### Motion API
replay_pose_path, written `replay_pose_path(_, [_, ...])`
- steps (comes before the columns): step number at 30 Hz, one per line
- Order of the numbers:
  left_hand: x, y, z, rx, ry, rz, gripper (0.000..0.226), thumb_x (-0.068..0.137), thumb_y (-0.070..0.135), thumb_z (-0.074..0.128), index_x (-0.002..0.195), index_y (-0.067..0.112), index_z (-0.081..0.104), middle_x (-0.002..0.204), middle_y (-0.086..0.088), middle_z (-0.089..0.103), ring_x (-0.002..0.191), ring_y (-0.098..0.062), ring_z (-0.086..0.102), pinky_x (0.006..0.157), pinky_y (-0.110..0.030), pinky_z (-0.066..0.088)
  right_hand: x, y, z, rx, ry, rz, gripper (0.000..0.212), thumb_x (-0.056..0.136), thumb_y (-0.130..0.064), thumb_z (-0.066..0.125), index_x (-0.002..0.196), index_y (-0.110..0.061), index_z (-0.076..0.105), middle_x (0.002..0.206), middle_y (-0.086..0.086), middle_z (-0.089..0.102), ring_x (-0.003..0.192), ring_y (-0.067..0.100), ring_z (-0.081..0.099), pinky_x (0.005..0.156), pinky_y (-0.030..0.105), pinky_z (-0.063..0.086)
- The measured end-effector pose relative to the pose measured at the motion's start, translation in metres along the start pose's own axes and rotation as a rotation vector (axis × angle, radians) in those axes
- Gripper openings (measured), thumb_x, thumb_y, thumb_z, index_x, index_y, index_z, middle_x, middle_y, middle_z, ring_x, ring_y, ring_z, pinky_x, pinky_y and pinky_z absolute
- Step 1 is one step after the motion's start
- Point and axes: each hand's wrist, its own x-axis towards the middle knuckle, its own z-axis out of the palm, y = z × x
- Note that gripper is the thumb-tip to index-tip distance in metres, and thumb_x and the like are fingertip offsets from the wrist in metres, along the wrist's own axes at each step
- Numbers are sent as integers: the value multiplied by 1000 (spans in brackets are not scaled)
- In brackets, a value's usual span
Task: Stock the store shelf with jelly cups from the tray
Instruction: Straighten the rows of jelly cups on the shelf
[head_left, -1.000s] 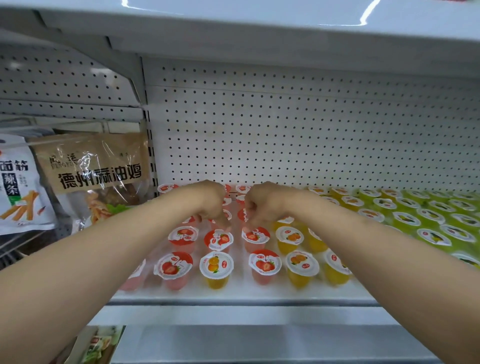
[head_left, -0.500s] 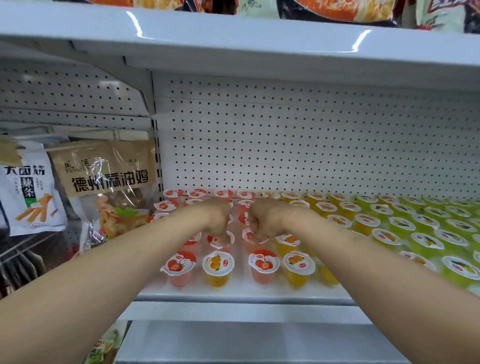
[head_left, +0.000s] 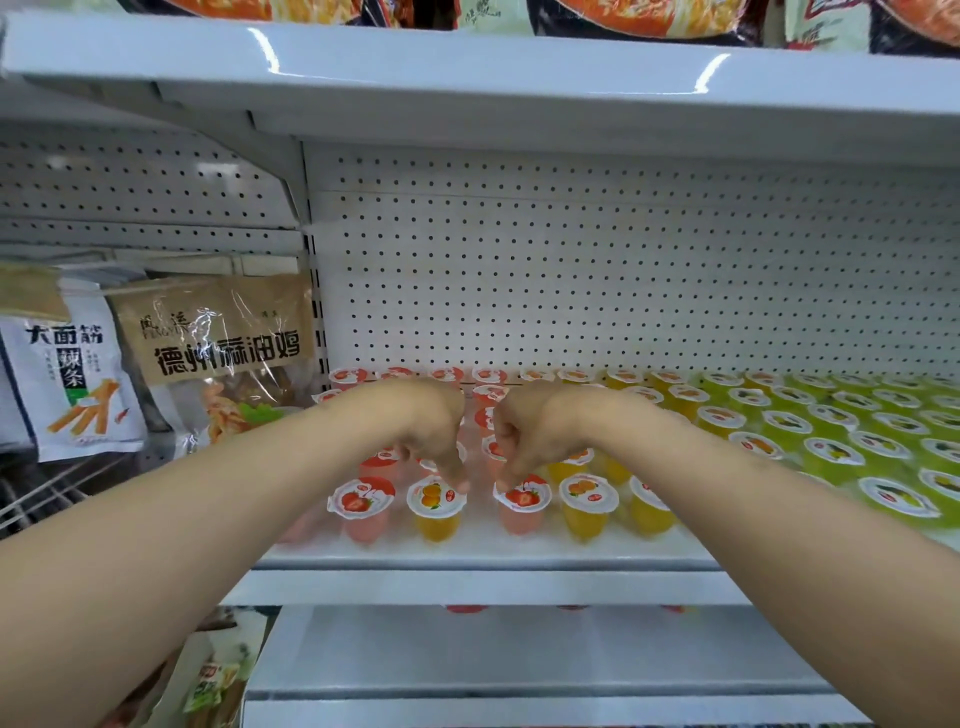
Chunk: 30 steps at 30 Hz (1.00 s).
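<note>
L hand fingers curled, tips at orange-lidded yellow jelly cup | R hand likewise at strawberry-lidded pink jelly cup, pinch or touch unclear | square front row on white metal shelf, keep cups upright.

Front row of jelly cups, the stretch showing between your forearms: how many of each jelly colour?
Pink plastic jelly cups with strawberry lids: 2
Orange plastic jelly cups with orange-fruit lids: 3, the rightmost partly behind the right forearm
Total: 5
A pink blur by the left forearm is too hidden to count.
</note>
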Motion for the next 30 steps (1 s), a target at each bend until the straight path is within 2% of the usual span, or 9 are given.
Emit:
replay_pose_path(2, [-4,3,5,29,-19,-9,52,71,53,81,94,11,61,72,2,59,71,-20,62,59,-29,49,-2,-3,4,-20,-20,-10,37,74,-50,81,81,-27,52,79,-12,55,80,14,55,66,27,44])
replay_pose_path(5, [-6,3,12,69,-14,2,47,70,52,82,75,16,52,68,2,58,75,-25,67,70,-35,55,-4,-8,8,-41,-47,-12,43,73,-49,82,97,-24,57,89,-7,59,87,18,56,71,28,43])
replay_pose_path(7, [-6,2,15,71,-28,2,46,71,50,82,71,17,51,70,0,60,73,-25,68,68,-35,56,-7,-9,10,-51,-64,-17,42,73,-48,83,97,-21,61,87,-6,60,86,18,57,68,29,45])
replay_pose_path(10, [-5,0,19,81,-25,5,44,71,49,82,78,11,60,71,-1,64,71,-25,68,62,-30,51,-11,-12,12,-98,-71,-33,40,76,-46,81,95,-14,67,89,-4,63,87,20,60,64,30,45])
replay_pose_path(13, [-5,0,20,91,-10,13,44,72,49,81,84,11,62,73,-1,63,77,-26,65,64,-30,47,-11,-14,11,-103,-72,-30,45,75,-46,81,105,-15,69,103,0,67,95,22,62,73,32,51])
replay_pose_path(17, [-9,3,18,92,-3,8,52,76,47,79,107,10,60,90,-2,62,84,-24,58,65,-29,44,-11,-14,10,-95,-88,-28,43,75,-43,82,106,-16,68,104,0,67,95,22,62,76,34,52])
replay_pose_path(21, [-8,2,18,91,-12,8,51,76,46,79,107,8,62,81,0,59,78,-23,57,62,-29,43,-12,-14,9,-87,-92,-27,43,76,-42,81,107,-16,67,105,1,66,96,22,62,80,36,53])
replay_pose_path(24, [-9,3,17,90,-26,3,54,76,47,79,109,9,61,90,-3,64,81,-24,58,65,-29,44,-11,-13,10,-73,-69,-29,44,75,-43,82,107,-18,65,105,0,65,96,22,62,82,37,54])
replay_pose_path(30, [-4,1,2,37,-12,-9,44,73,53,79,84,14,61,72,2,61,76,-24,66,60,-28,48,-15,-1,6,46,6,-9,45,75,-49,80,106,-24,60,102,-5,65,92,18,61,76,32,51])
